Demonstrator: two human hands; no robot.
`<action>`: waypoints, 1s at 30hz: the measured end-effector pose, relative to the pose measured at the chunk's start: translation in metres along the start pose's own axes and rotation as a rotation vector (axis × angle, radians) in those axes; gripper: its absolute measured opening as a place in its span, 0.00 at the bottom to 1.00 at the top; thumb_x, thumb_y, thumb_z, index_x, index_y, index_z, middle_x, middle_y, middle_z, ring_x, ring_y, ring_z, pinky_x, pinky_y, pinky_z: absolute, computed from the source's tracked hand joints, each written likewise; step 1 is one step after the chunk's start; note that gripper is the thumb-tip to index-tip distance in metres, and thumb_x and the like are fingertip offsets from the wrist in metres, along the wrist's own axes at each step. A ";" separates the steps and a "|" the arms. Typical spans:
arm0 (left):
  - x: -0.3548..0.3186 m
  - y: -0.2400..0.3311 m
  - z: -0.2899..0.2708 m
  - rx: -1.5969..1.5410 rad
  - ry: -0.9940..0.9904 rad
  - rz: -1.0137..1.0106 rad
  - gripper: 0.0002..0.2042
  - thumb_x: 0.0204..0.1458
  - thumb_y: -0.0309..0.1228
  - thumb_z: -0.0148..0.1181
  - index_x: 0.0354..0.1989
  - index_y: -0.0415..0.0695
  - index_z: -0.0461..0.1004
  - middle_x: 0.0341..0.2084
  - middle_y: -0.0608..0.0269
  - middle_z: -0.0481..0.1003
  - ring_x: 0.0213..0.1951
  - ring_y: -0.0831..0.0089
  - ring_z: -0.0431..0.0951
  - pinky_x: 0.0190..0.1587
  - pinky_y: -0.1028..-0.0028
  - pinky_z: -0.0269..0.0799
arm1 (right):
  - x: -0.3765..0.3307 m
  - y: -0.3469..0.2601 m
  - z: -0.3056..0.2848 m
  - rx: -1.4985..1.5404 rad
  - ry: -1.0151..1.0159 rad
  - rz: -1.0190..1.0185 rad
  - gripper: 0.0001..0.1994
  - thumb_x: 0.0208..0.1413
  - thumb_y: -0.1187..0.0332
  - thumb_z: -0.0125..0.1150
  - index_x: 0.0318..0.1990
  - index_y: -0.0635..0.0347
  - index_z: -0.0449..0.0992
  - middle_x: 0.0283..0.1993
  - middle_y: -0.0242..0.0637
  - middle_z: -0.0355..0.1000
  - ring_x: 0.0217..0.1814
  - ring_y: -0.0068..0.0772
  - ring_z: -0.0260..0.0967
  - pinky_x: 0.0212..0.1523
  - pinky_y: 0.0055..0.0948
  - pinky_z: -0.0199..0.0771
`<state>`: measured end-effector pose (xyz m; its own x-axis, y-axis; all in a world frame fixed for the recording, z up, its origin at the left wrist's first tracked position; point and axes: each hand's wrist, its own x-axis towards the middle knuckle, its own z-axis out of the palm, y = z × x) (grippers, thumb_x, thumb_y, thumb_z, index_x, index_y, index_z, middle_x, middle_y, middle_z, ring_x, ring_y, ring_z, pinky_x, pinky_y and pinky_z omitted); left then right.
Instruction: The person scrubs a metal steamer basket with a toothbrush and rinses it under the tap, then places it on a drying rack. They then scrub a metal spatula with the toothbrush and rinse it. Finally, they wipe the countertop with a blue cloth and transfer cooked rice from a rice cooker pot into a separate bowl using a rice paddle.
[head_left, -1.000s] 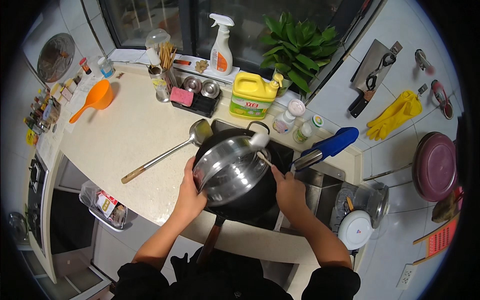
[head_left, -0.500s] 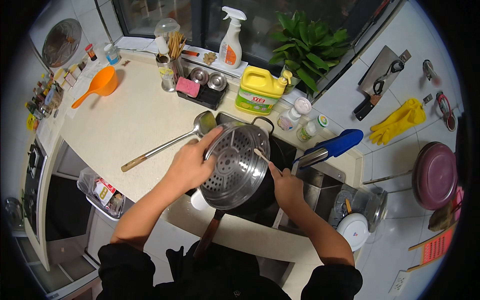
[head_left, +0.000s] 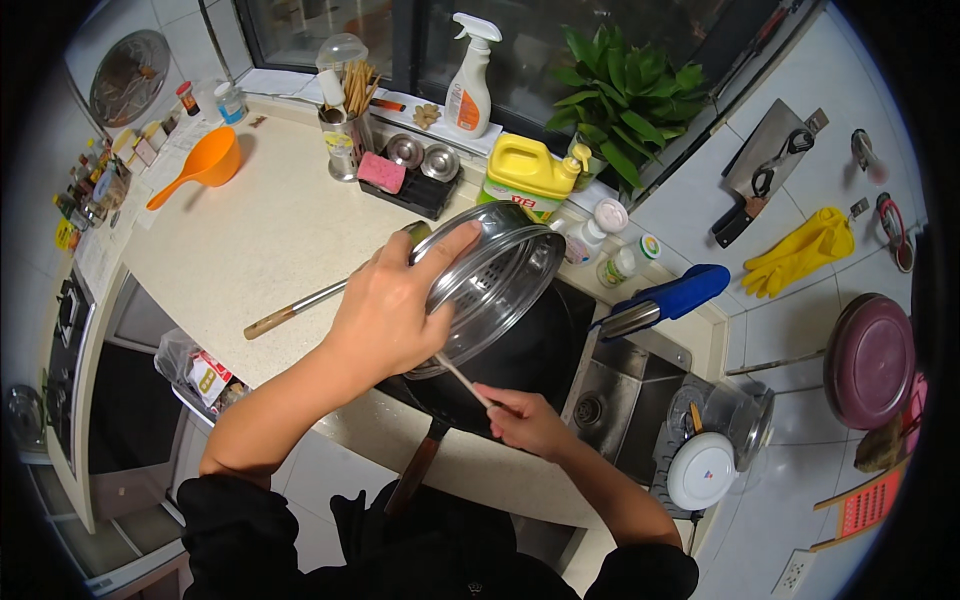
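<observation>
My left hand (head_left: pixel 390 305) grips the rim of a perforated steel steamer pot (head_left: pixel 495 280) and holds it tilted up on its side over a black wok (head_left: pixel 535 350). My right hand (head_left: pixel 525 418) pinches a thin wooden stick (head_left: pixel 460 378) that reaches under the tilted steamer pot into the wok. The wok's dark handle (head_left: pixel 415 470) points toward me over the counter's edge. A long ladle with a wooden handle (head_left: pixel 290 308) lies on the counter behind my left hand.
An orange scoop (head_left: pixel 205 165), a utensil holder (head_left: pixel 345 125), a pink sponge tray (head_left: pixel 400 180), a yellow detergent jug (head_left: pixel 530 170) and a spray bottle (head_left: pixel 468 85) line the back of the counter. The sink (head_left: pixel 625 390) lies right of the wok. Yellow gloves (head_left: pixel 805 250) hang on the wall.
My left hand tilted the steamer pot up from lying flat in the wok. My right hand let go of its rim and now holds a thin wooden stick.
</observation>
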<state>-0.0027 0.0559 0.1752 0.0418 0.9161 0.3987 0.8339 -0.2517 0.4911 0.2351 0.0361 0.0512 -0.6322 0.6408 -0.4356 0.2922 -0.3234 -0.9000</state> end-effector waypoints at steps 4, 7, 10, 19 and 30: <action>-0.005 0.000 -0.006 0.000 0.023 0.008 0.32 0.34 0.23 0.49 0.56 0.54 0.63 0.21 0.52 0.62 0.21 0.58 0.67 0.28 0.64 0.68 | 0.001 -0.015 -0.025 -1.045 0.516 -0.275 0.20 0.51 0.77 0.48 0.52 0.51 0.69 0.28 0.44 0.71 0.25 0.39 0.70 0.27 0.29 0.69; -0.004 -0.003 -0.006 -0.004 0.044 0.001 0.32 0.34 0.23 0.49 0.56 0.53 0.63 0.22 0.52 0.62 0.21 0.59 0.66 0.28 0.64 0.68 | -0.003 -0.023 -0.020 -1.022 0.547 -0.241 0.19 0.49 0.78 0.49 0.49 0.52 0.71 0.28 0.46 0.71 0.27 0.47 0.70 0.29 0.34 0.70; -0.003 -0.005 -0.004 -0.009 0.026 0.000 0.32 0.34 0.23 0.49 0.56 0.53 0.64 0.21 0.53 0.62 0.21 0.58 0.66 0.28 0.65 0.67 | -0.007 -0.006 -0.004 -0.651 0.332 -0.319 0.20 0.48 0.77 0.49 0.50 0.51 0.70 0.25 0.44 0.69 0.25 0.48 0.68 0.28 0.39 0.69; 0.001 -0.020 -0.012 -0.106 -0.276 -0.266 0.28 0.37 0.27 0.49 0.54 0.50 0.65 0.25 0.43 0.69 0.29 0.51 0.73 0.39 0.63 0.69 | -0.005 -0.059 -0.042 -1.428 0.687 -0.403 0.23 0.45 0.79 0.49 0.51 0.48 0.70 0.22 0.37 0.59 0.20 0.38 0.64 0.22 0.35 0.67; 0.007 -0.051 -0.008 -0.422 -0.362 -0.373 0.26 0.39 0.27 0.47 0.53 0.48 0.66 0.30 0.44 0.73 0.30 0.61 0.75 0.40 0.69 0.69 | -0.001 -0.050 -0.031 -0.896 0.135 -0.117 0.16 0.47 0.75 0.49 0.44 0.48 0.75 0.25 0.47 0.71 0.26 0.46 0.70 0.30 0.36 0.71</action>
<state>-0.0491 0.0725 0.1587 0.0356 0.9938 -0.1056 0.5446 0.0693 0.8358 0.2435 0.0728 0.0965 -0.6198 0.7299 -0.2881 0.7152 0.3743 -0.5903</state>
